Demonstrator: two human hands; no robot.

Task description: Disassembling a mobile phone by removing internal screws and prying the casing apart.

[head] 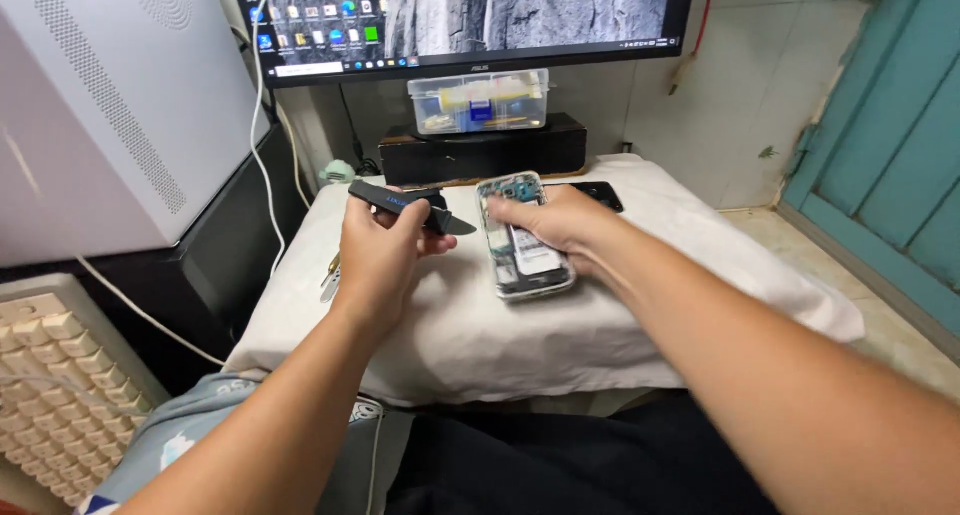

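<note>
While I am pinning the opened phone (522, 243) flat on the white cloth (480, 325) with my right hand (556, 218) — fingers spread over it so it cannot slide — my left hand (378, 251) is gripping a dark tool (408, 204), fingers closed, tip aimed phoneward.

A dark pen-like tool (405, 203) lies level in the left hand (378, 260). An opened phone (522, 243), innards showing, lies flat under the right hand (553, 218).

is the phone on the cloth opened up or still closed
Opened up: the phone lies with its back cover off, battery and inner parts showing, under the right hand.
</note>
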